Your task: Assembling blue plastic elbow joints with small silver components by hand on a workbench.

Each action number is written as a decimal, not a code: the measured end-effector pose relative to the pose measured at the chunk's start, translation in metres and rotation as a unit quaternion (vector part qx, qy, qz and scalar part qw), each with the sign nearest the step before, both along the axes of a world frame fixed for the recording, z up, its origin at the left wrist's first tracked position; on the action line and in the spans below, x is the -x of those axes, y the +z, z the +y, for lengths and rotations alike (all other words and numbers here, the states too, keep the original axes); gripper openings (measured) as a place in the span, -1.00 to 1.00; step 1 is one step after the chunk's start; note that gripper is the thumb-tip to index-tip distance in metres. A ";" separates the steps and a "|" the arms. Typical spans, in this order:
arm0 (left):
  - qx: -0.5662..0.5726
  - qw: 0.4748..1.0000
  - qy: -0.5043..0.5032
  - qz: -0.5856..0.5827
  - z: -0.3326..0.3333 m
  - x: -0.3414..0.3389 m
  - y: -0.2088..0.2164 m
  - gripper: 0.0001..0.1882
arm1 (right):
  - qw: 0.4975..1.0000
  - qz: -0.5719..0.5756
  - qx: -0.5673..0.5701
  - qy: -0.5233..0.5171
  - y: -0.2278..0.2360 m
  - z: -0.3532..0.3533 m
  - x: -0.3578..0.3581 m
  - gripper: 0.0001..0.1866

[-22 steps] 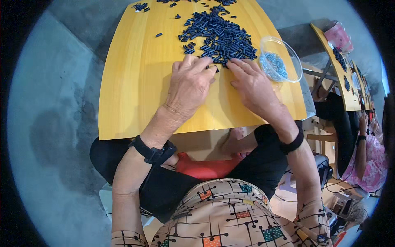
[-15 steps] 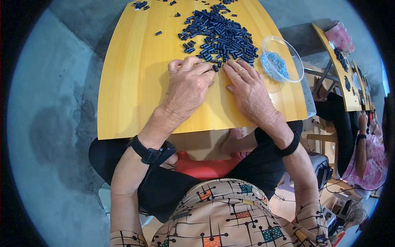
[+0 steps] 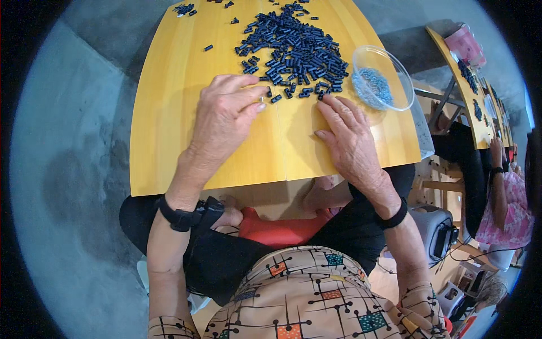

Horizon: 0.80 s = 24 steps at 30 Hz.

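A large pile of small black tubular plastic pieces [image 3: 299,48] lies on the yellow wooden table [image 3: 180,118]. My left hand [image 3: 223,113] is at the pile's near left, thumb and fingers apart. Its index fingertip is close to one black piece [image 3: 269,90]; a tiny pale spot by the thumb is too small to make out. A loose black piece [image 3: 275,99] lies just right of it. My right hand [image 3: 351,133] rests with fingers stretched out at the pile's near right, fingertips touching a black piece [image 3: 321,96].
Right of the pile stands a clear round plastic tub [image 3: 411,93] with many tiny bluish pieces [image 3: 372,87] inside. A few black pieces [image 3: 183,9] lie apart at the far left. Off to the right, another person in a pink top [image 3: 505,209] sits at a second table [image 3: 481,133].
My hands have spread apart. The left has drawn back to the left, away from the pile's near edge; the right has shifted slightly right and nearer. Several black pieces show between them.
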State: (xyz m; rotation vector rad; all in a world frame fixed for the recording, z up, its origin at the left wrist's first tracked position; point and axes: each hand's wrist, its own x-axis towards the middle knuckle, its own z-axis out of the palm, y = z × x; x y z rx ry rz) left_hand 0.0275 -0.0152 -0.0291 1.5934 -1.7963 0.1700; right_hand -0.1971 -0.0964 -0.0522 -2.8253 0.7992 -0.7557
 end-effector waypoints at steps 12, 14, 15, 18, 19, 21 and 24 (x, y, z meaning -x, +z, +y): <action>-0.201 0.977 -0.047 0.050 0.019 -0.011 0.048 -0.79 | 1.000 0.013 0.026 0.009 0.001 -0.007 -0.012 -0.50; -0.202 0.977 -0.038 0.048 0.015 -0.012 0.052 -0.79 | 1.000 -0.005 0.027 -0.005 -0.003 -0.009 -0.018 -0.48; -0.204 0.977 -0.034 0.047 0.012 -0.014 0.054 -0.79 | 1.000 -0.008 0.024 -0.002 -0.004 -0.009 -0.018 -0.48; -0.194 0.980 -0.035 0.010 -0.002 -0.022 0.053 -0.79 | 1.000 -0.007 0.016 -0.010 -0.004 -0.008 -0.019 -0.47; -0.190 0.981 -0.033 0.004 -0.007 -0.024 0.051 -0.79 | 1.000 -0.006 0.015 -0.013 -0.003 -0.009 -0.019 -0.46; -0.188 0.982 -0.031 -0.005 -0.017 -0.026 0.045 -0.79 | 1.000 -0.006 0.013 -0.015 -0.004 -0.010 -0.019 -0.46; -0.165 0.986 -0.031 0.004 -0.030 -0.022 0.036 -0.80 | 1.000 -0.014 0.006 -0.011 -0.004 -0.012 -0.019 -0.46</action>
